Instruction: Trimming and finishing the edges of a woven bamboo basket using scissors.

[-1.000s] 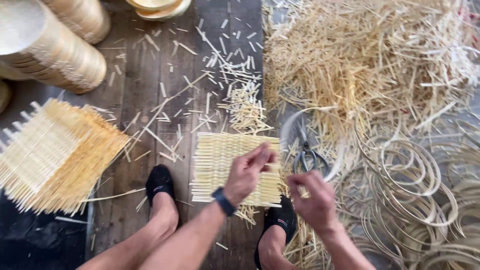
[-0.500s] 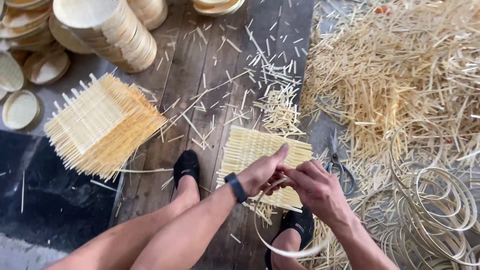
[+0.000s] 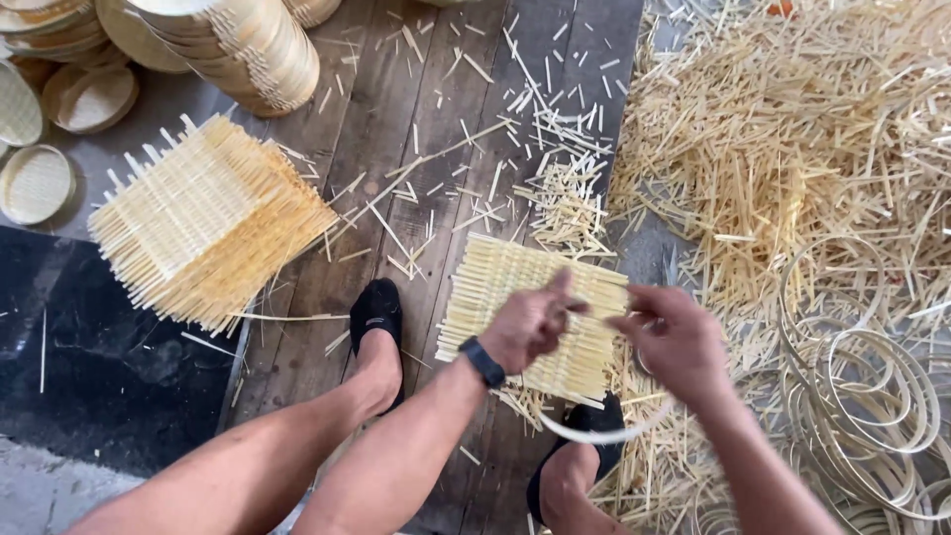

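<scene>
Bamboo — one woven mat (image 3: 515,297), two hands — left hand (image 3: 525,327), right hand (image 3: 679,342)

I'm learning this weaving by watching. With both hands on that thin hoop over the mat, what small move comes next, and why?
Probably lower the thin bamboo hoop flat onto the woven mat. The left hand and right hand hold it just above the mat, which lies flat on the plank floor between the feet.
</scene>
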